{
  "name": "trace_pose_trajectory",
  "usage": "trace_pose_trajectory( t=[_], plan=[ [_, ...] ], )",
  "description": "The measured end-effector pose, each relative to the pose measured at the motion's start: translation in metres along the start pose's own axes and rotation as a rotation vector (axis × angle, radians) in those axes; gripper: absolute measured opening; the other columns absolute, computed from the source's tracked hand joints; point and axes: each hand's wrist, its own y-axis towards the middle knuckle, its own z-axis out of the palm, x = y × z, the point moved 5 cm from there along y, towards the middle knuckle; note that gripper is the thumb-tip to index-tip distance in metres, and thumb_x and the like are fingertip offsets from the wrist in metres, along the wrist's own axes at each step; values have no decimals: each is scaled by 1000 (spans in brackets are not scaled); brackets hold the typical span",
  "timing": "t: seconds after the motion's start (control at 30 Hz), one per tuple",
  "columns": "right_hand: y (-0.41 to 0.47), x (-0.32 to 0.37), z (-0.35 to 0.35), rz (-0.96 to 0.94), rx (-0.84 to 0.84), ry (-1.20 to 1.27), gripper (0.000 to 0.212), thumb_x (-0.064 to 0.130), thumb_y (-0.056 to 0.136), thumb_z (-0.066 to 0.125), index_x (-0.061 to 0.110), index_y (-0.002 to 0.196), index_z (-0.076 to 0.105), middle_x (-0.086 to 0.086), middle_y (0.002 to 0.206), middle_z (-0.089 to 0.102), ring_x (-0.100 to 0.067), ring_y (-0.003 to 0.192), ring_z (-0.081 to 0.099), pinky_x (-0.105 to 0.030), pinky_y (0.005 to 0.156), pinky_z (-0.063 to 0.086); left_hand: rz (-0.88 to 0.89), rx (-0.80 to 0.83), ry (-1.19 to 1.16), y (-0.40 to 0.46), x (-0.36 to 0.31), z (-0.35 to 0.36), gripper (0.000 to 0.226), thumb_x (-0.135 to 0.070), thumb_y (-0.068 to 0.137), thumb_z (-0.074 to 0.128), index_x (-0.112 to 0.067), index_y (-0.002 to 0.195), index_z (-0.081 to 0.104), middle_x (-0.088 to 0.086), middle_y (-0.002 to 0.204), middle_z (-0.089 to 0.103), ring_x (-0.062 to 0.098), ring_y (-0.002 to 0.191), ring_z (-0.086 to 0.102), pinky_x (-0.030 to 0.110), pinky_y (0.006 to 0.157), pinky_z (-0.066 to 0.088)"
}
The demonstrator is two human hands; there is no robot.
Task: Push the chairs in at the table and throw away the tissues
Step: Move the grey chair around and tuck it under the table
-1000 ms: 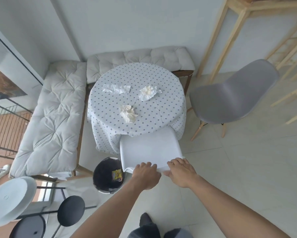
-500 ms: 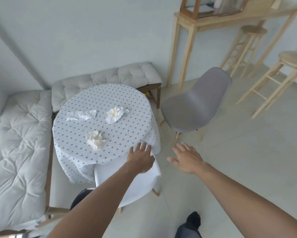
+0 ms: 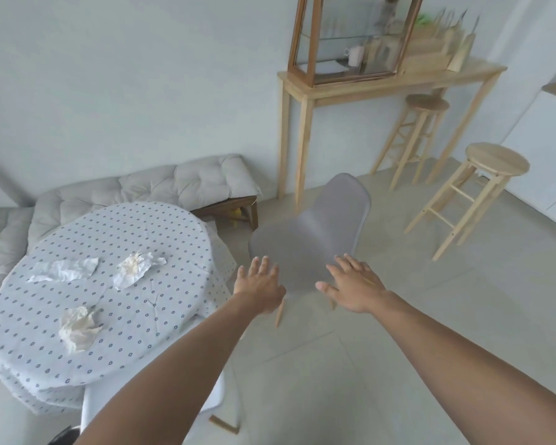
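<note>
A round table (image 3: 161, 313) with a dotted white cloth stands at the left. Three crumpled tissues lie on it: a flat one (image 3: 65, 270) at the far left, one (image 3: 134, 269) near the middle, one (image 3: 77, 328) at the near side. A white chair (image 3: 215, 396) is tucked under the table's near edge, mostly hidden by my left forearm. A grey chair (image 3: 315, 232) stands apart from the table on the right, its seat toward the table. My left hand (image 3: 260, 284) and my right hand (image 3: 355, 285) are stretched out toward the grey chair, fingers spread, holding nothing.
A cushioned corner bench (image 3: 161, 184) runs behind the table. A tall wooden console table (image 3: 379, 83) with a glass case stands against the wall. Two wooden stools (image 3: 495, 162) are at the right. A dark bin's edge (image 3: 63, 436) shows at the bottom left.
Both hands have let go of the white chair, which now sits under the table. The view has swung right, and my hands have reached out toward the grey chair.
</note>
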Motion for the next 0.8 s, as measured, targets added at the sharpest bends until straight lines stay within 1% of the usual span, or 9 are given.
trace_pose_trajectory(
  t=[0.07, 0.2, 0.43, 0.63, 0.8],
  plan=[
    [11, -18, -10, -16, -15, -4, 83, 75, 94, 20, 20, 156, 28, -9, 168, 14, -27, 155, 4, -54, 121, 14, -7, 0, 6, 18, -8, -5, 68, -50, 105, 28, -20, 162, 4, 8, 171, -6, 31, 156, -8, 59, 124, 3],
    [57, -64, -31, -38, -32, -8, 83, 75, 94, 20, 20, 156, 28, -8, 168, 13, -27, 155, 3, -53, 121, 14, -23, -2, 11, 83, -30, -20, 69, -51, 105, 28, -20, 162, 3, 9, 171, -6, 31, 155, -8, 59, 123, 4],
    [179, -124, -68, -105, -51, -59, 79, 73, 96, 22, 19, 155, 29, -9, 169, 10, -28, 155, 2, -54, 122, 12, -75, -8, -12, 218, -40, -56, 71, -51, 104, 27, -18, 161, 1, 10, 171, -7, 31, 155, -9, 60, 123, 5],
    [279, -155, -102, -178, -15, -79, 78, 71, 97, 22, 20, 155, 27, -9, 169, 7, -27, 155, -1, -53, 122, 10, -146, -19, -46, 308, -36, -97, 70, -51, 104, 29, -17, 161, 5, 11, 171, -3, 31, 156, -7, 59, 123, 7],
    [352, -169, -122, -299, 17, -93, 77, 70, 98, 24, 19, 156, 27, -8, 170, 6, -26, 155, -2, -53, 123, 10, -257, -11, -84, 359, -29, -107, 70, -51, 104, 29, -17, 161, 6, 10, 171, -4, 30, 156, -7, 59, 123, 7]
  ],
)
